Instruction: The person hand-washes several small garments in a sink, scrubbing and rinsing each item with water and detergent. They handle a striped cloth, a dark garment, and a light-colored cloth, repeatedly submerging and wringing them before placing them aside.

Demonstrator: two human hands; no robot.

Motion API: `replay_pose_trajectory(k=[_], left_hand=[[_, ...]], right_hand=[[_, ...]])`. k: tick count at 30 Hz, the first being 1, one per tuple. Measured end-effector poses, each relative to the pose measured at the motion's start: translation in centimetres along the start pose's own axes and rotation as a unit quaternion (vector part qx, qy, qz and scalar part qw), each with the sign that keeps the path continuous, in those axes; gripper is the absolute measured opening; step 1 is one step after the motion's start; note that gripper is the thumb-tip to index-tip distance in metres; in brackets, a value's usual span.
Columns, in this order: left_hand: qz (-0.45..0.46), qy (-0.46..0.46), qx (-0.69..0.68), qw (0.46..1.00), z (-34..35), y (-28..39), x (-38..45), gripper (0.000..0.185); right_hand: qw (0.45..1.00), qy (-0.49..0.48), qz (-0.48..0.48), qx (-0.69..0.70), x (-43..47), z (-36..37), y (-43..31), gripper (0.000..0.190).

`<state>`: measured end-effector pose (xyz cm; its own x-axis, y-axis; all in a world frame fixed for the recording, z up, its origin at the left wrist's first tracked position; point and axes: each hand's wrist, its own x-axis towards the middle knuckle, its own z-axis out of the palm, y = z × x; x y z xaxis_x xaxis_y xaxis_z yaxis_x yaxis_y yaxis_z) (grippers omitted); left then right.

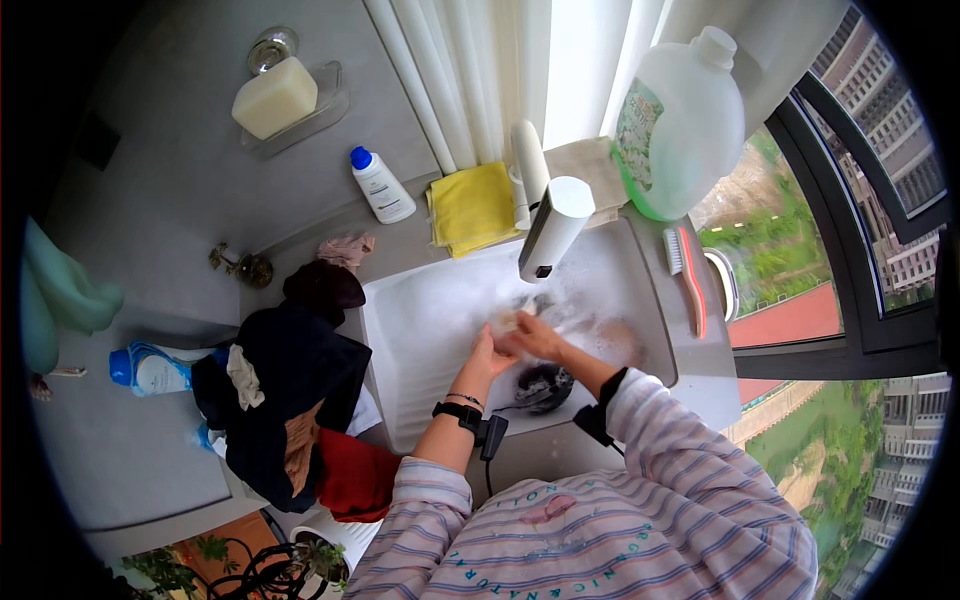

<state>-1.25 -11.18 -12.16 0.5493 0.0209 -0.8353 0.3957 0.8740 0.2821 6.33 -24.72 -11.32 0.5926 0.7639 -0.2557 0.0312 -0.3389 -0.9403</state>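
Observation:
Over the white laundry sink [409,352] my left hand [491,356] and my right hand [536,337] come together around a small, pale, soapy cloth [506,326]. The hands and the cloth are somewhat blurred. Dark fabric with foam on it [544,386] lies in the sink below my right hand. A pinkish-beige item [621,339] sits in the suds to the right. Foam hides much of the basin's bottom. The white faucet [556,225] stands above my hands. Black straps with small devices are on both wrists.
Piled dark clothes [277,375] and a red cloth [352,472] lie left of the sink. Behind it are a yellow cloth [476,206] and a white bottle with a blue cap [382,186]. A large jug [682,124] and a scrub brush [688,277] stand or lie at right. A soap block [276,97] rests on a wall dish.

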Motion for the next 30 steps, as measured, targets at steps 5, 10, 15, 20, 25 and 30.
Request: replay_pose_trajectory(k=[5,10,15,20,25,30], left_hand=[[0.086,-0.194,0.056,0.976,-4.2,0.2,0.7,0.038],[0.101,-0.375,-0.11,0.915,-5.5,-1.7,4.4,0.035],[0.273,-0.283,0.052,0.918,-1.0,-2.4,3.1,0.031],[0.208,-0.029,0.107,0.972,4.6,-2.3,-3.9,0.027],[0.248,-0.002,0.107,0.963,3.7,0.5,-4.6,0.039],[0.134,0.099,0.2,0.965,0.5,0.2,0.0,0.049]], right_hand=[[0.962,0.045,-0.257,-0.082,-4.4,4.1,-7.9,0.024],[0.964,0.102,-0.197,-0.145,-5.4,3.7,-12.5,0.023],[0.947,0.219,-0.058,-0.226,-2.6,3.0,-10.5,0.026],[0.96,0.189,0.179,-0.107,1.0,-2.6,-4.9,0.035],[0.979,0.117,0.155,0.056,1.0,-5.6,2.5,0.04],[0.89,-0.029,0.098,-0.445,-0.4,-2.4,4.4,0.03]])
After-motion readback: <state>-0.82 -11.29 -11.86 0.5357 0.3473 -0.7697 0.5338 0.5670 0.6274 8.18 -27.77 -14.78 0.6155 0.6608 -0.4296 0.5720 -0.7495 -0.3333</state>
